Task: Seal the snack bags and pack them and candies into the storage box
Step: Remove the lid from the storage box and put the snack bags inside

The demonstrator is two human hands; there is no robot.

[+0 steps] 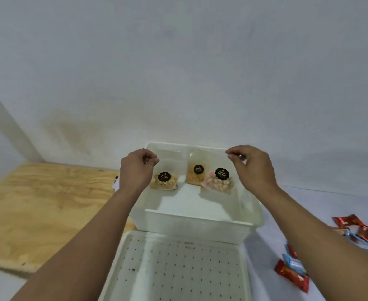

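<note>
in the storage box [202, 222], three snack bags [197, 174] upright, each hand pinching bag tops, left hand [137, 168], right hand [251, 165]

The left hand [137, 168] covers the left edge of the storage box [200, 220] and part of the leftmost snack bag [164, 181]. Whether its curled fingers pinch anything cannot be told; the same goes for the right hand [252, 166]. The print on the middle bag's label [198, 169] is too small to read. The right forearm hides some of the candies [291, 268], and the picture's right edge cuts others off. The bottom edge cuts off the lid [178, 268]. A small dark and white object [115, 183] behind the left wrist is mostly hidden.
</note>
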